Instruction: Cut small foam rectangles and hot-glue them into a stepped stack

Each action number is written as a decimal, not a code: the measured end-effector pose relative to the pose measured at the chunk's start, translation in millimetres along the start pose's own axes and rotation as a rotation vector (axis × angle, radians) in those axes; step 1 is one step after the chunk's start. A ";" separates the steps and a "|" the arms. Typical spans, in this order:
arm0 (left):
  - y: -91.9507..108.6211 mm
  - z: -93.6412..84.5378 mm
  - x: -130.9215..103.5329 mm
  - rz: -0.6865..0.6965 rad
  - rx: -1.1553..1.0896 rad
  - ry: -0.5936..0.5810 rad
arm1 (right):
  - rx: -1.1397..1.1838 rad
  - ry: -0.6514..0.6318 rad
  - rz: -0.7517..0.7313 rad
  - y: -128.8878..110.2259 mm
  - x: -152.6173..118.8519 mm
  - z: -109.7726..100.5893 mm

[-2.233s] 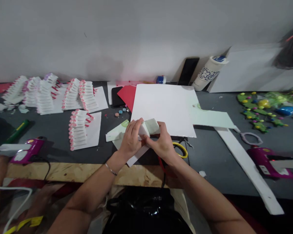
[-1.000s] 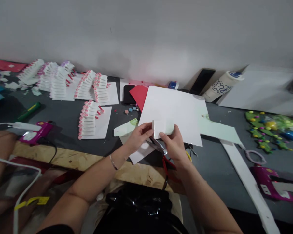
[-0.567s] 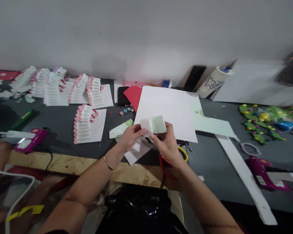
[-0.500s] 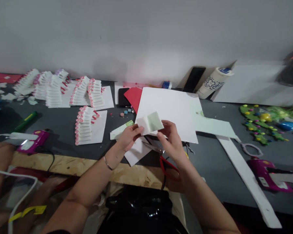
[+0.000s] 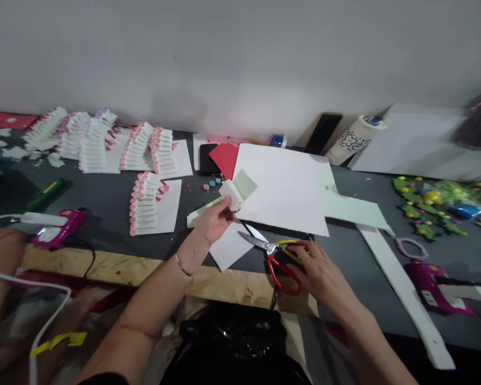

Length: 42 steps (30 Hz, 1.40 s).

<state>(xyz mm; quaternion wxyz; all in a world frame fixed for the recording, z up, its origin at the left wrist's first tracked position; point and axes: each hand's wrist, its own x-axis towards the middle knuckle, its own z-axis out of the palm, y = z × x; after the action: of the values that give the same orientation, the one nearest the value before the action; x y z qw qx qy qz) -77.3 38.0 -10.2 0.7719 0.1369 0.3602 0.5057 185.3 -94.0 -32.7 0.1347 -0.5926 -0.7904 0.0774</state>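
Observation:
My left hand [image 5: 216, 220] is closed on a small folded paper [image 5: 243, 187], white and pale green, held above the left edge of a large white sheet [image 5: 282, 187]. My right hand [image 5: 315, 267] rests at the handles of scissors [image 5: 268, 246] with one red and one yellow handle. Its fingers are bent around the yellow handle, and the blades are parted, pointing left. A white paper piece [image 5: 229, 247] lies under the blade tips, and a narrow green-white strip [image 5: 196, 215] lies behind my left hand.
Fans of white strips with pink tips [image 5: 144, 206] lie at the left. A cup [image 5: 356, 139] and a black phone [image 5: 324, 132] stand by the wall. Green felt pieces [image 5: 425, 208] and a purple device [image 5: 436, 289] are at the right. Another person's arm [image 5: 2, 262] is at the left edge.
My right hand has left the folded paper and moved down and right to the scissors' handles. The paper stays in my left hand, tilted differently. The scissors now show more fully.

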 end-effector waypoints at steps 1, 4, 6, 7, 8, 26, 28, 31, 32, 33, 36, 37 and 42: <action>0.1 0.0 -0.5 0.024 0.001 -0.006 | 0.036 -0.014 -0.021 -1.6 1.7 1.0; 0.5 -0.5 -1.5 0.124 0.035 -0.029 | 0.091 -0.056 -0.082 -6.5 6.0 4.5; 0.6 -0.8 -1.4 0.179 0.078 -0.046 | 0.060 -0.071 -0.087 -7.6 6.9 6.9; 0.5 -0.9 -1.3 0.200 0.101 -0.053 | 0.043 -0.077 -0.083 -7.4 7.0 7.8; 0.3 -1.0 -1.4 0.225 0.130 -0.058 | 0.033 -0.083 -0.078 -6.8 7.0 8.6; 3.3 -2.8 -18.6 1.083 1.116 0.084 | 0.079 -0.085 0.231 33.1 -16.4 -19.2; 5.0 0.1 -19.2 0.968 0.942 0.101 | 0.101 -0.069 0.238 30.9 -14.5 -19.6; 6.9 1.7 -15.5 0.750 0.661 0.089 | 0.197 -0.047 0.275 27.2 -13.2 -27.4; 7.3 1.6 -13.1 0.672 0.559 0.073 | 0.249 -0.047 0.287 25.5 -12.8 -31.6; 7.6 1.3 -10.6 0.596 0.456 0.053 | 0.309 -0.052 0.294 23.1 -12.0 -36.2; 8.3 0.7 -5.1 0.424 0.215 -0.014 | 0.511 -0.104 0.256 9.3 -3.7 -47.2; 8.6 0.5 -4.6 0.386 0.175 -0.033 | 0.573 -0.120 0.224 2.5 1.6 -48.9; 10.7 0.2 -8.0 0.321 0.084 -0.073 | 0.618 -0.180 0.145 -33.2 40.1 -43.8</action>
<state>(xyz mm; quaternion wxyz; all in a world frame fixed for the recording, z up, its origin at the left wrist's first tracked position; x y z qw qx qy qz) -86.4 35.8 -0.6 0.6873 0.2431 0.3263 0.6017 157.7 -66.7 23.2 0.2319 -0.5694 -0.6940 0.3748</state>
